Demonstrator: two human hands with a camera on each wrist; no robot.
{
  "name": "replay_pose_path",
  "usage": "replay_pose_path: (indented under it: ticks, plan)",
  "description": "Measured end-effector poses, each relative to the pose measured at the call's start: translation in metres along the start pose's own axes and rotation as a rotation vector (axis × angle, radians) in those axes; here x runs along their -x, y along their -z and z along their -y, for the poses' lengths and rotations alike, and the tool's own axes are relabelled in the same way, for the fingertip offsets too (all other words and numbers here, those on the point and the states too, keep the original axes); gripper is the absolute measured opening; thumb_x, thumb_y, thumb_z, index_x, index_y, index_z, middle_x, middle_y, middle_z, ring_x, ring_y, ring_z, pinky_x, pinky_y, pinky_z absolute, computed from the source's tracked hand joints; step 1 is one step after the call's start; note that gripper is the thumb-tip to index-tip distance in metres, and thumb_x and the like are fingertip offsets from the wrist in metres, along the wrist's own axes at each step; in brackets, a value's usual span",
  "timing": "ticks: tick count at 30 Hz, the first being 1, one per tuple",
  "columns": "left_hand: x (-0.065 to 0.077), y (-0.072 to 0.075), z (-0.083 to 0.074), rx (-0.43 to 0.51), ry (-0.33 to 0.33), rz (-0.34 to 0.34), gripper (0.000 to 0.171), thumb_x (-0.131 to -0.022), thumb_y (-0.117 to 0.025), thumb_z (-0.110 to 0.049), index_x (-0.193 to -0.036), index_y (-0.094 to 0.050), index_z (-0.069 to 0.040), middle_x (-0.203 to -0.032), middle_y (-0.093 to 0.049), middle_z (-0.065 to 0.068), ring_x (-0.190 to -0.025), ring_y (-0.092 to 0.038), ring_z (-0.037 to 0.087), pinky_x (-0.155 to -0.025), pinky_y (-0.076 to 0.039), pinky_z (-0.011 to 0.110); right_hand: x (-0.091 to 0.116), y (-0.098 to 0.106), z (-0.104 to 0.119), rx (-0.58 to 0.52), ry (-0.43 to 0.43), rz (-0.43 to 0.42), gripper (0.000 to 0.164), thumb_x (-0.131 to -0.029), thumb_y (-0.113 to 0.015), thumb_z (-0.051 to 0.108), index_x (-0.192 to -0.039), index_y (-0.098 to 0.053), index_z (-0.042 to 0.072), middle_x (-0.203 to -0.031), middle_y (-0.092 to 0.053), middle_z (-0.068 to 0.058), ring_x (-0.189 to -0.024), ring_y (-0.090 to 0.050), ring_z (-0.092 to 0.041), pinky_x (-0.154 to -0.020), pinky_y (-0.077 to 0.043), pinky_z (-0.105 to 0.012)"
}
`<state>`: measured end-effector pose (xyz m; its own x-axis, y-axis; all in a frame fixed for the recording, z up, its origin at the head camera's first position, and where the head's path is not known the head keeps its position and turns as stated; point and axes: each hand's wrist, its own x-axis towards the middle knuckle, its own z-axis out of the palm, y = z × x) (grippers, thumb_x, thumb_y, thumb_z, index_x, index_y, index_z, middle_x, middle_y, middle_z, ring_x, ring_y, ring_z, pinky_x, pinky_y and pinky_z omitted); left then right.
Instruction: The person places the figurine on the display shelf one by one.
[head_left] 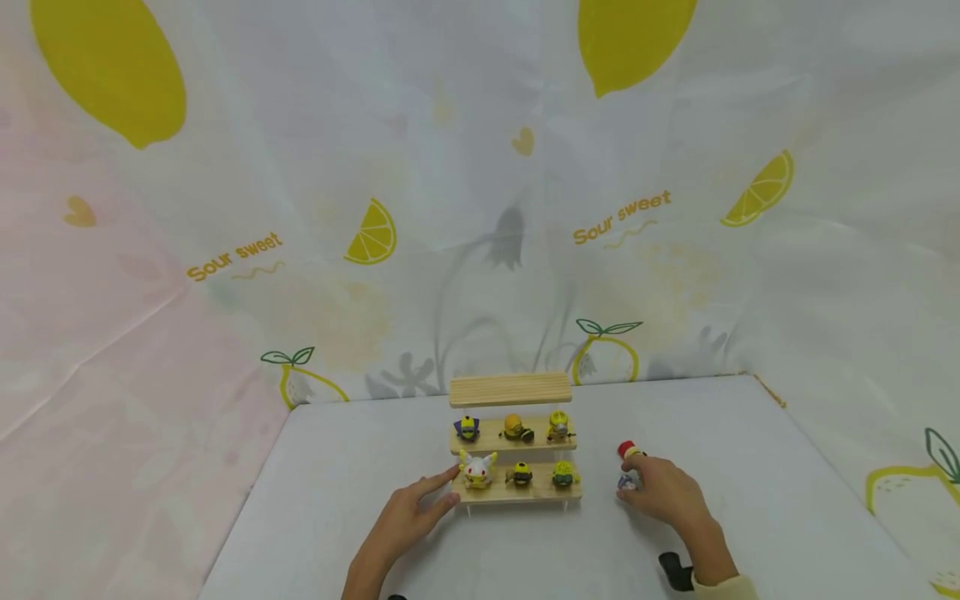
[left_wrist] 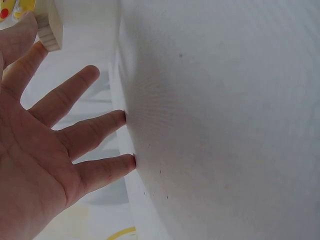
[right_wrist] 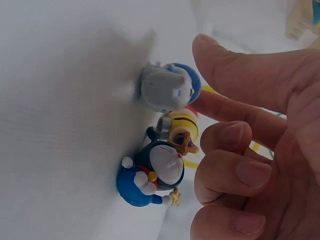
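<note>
A wooden tiered display shelf (head_left: 517, 495) stands mid-table, with small toy figures along its lower two boards. My left hand (head_left: 408, 518) holds the left end of the lowest board with thumb and index finger, beside a white figure with yellow ears (head_left: 477, 472). In the left wrist view its other fingers spread straight. Right of the shelf, my right hand (head_left: 666, 493) reaches over loose figures. Its thumb and index finger stand around a white figure with a blue cap (right_wrist: 165, 89), thumb apart from it. A yellow figure (right_wrist: 183, 124) and a blue Doraemon figure (right_wrist: 150, 172) stand beside it.
The shelf's top board (head_left: 510, 390) bears nothing. Several yellow figures, such as one in a purple cape (head_left: 467, 428), stand on the middle board. A lemon-print cloth (head_left: 480, 208) hangs behind the white table (head_left: 330, 467). A black object (head_left: 677, 572) is by the right wrist.
</note>
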<state>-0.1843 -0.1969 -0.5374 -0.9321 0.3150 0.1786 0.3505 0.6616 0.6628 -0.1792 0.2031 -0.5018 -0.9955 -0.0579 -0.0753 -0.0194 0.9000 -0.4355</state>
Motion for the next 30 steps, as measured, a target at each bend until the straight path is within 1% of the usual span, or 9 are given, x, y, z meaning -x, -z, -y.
replay_pose_path:
  ticks: [4,6,11,14,20,23,30]
  plan:
    - [0.0005,0.0001,-0.0007,0.008,0.002,-0.005,0.047,-0.093,-0.063,-0.049,-0.133,-0.064,-0.025,-0.13,-0.064,0.0,-0.12,-0.059,0.032,-0.105,-0.041,0.055,-0.0033,-0.003,-0.0006,0.016,-0.023,0.008,0.029,-0.08,-0.082,0.022,-0.102,-0.071,0.007,-0.09,-0.068,-0.004,-0.078,-0.061,-0.02,-0.065,-0.054,-0.043]
    - [0.0007,-0.0003,-0.0005,0.004,0.0,-0.01,0.046,-0.094,-0.063,-0.049,-0.133,-0.064,-0.025,-0.129,-0.064,-0.001,-0.12,-0.059,0.032,-0.105,-0.042,0.055,-0.0048,-0.0043,-0.0007,0.024,-0.032,0.012,0.028,-0.081,-0.082,0.022,-0.101,-0.071,0.006,-0.092,-0.069,-0.005,-0.079,-0.062,-0.021,-0.065,-0.054,-0.044]
    - [0.0016,-0.0012,0.0001,0.012,-0.01,-0.02,0.045,-0.094,-0.064,-0.047,-0.133,-0.065,-0.024,-0.127,-0.065,0.002,-0.12,-0.058,0.038,-0.102,-0.043,0.057,-0.0062,-0.0079,-0.001,0.025,-0.054,0.011,0.026,-0.081,-0.082,0.023,-0.097,-0.071,0.007,-0.09,-0.069,-0.005,-0.07,-0.055,-0.017,-0.057,-0.05,-0.037]
    - [0.0016,-0.001,0.0,0.023,-0.005,-0.015,0.046,-0.093,-0.064,-0.047,-0.133,-0.065,-0.024,-0.127,-0.066,0.003,-0.12,-0.058,0.038,-0.103,-0.042,0.057,-0.0061,-0.0088,0.0,0.027,-0.069,0.008,0.025,-0.081,-0.082,0.023,-0.095,-0.071,0.006,-0.088,-0.068,-0.005,-0.067,-0.052,-0.017,-0.054,-0.047,-0.035]
    - [0.0008,0.0004,-0.001,0.023,-0.003,0.003,0.048,-0.093,-0.063,-0.05,-0.133,-0.065,-0.024,-0.128,-0.065,0.004,-0.121,-0.058,0.037,-0.103,-0.042,0.057,-0.0069,-0.0098,0.0023,0.059,-0.097,0.015,0.027,-0.081,-0.082,0.025,-0.093,-0.071,0.003,-0.082,-0.066,-0.004,-0.065,-0.05,-0.017,-0.054,-0.047,-0.034]
    - [0.0008,0.001,-0.0021,0.031,0.003,0.01,0.048,-0.093,-0.063,-0.05,-0.133,-0.064,-0.024,-0.129,-0.065,0.003,-0.122,-0.057,0.038,-0.104,-0.041,0.057,-0.0071,-0.0103,0.0028,0.058,-0.106,0.021,0.027,-0.082,-0.081,0.024,-0.093,-0.071,0.003,-0.081,-0.065,-0.003,-0.065,-0.05,-0.018,-0.054,-0.047,-0.034]
    - [0.0017,0.0025,-0.0042,0.03,0.012,0.014,0.048,-0.093,-0.064,-0.049,-0.134,-0.064,-0.025,-0.13,-0.064,0.002,-0.122,-0.056,0.04,-0.104,-0.041,0.058,-0.0038,-0.0075,0.0031,0.001,-0.112,0.025,0.022,-0.081,-0.078,0.02,-0.094,-0.07,0.003,-0.079,-0.063,-0.003,-0.065,-0.05,-0.018,-0.052,-0.045,-0.032]
